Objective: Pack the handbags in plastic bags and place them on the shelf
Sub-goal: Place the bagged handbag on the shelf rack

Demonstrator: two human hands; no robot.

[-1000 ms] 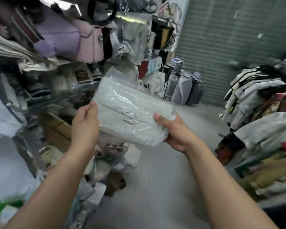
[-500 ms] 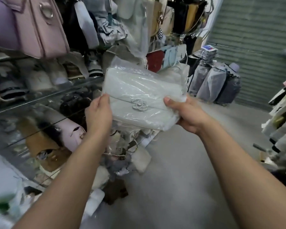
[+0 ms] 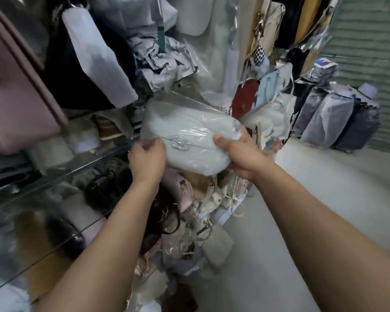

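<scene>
A white handbag (image 3: 185, 129) with a silver clasp sits inside a clear plastic bag, held up in front of the glass shelf (image 3: 81, 165). My right hand (image 3: 236, 154) grips the bag's right end, thumb on its front. My left hand (image 3: 148, 158) holds the lower left edge with curled fingers. The bag's left end lies just over the shelf's front edge, level with the shoes and bags stored there.
Pink and purple handbags (image 3: 16, 104) hang at upper left. Wrapped bags (image 3: 203, 41) hang above and behind. More bags (image 3: 189, 212) crowd the lower shelves. Wrapped suitcases (image 3: 338, 122) stand by the shutter at right. Grey floor (image 3: 302, 210) lies to the right.
Both hands carried the wrapped handbag forward and closer to the glass shelf. My view swung left toward the shelving, and the clothes rack at right left the frame.
</scene>
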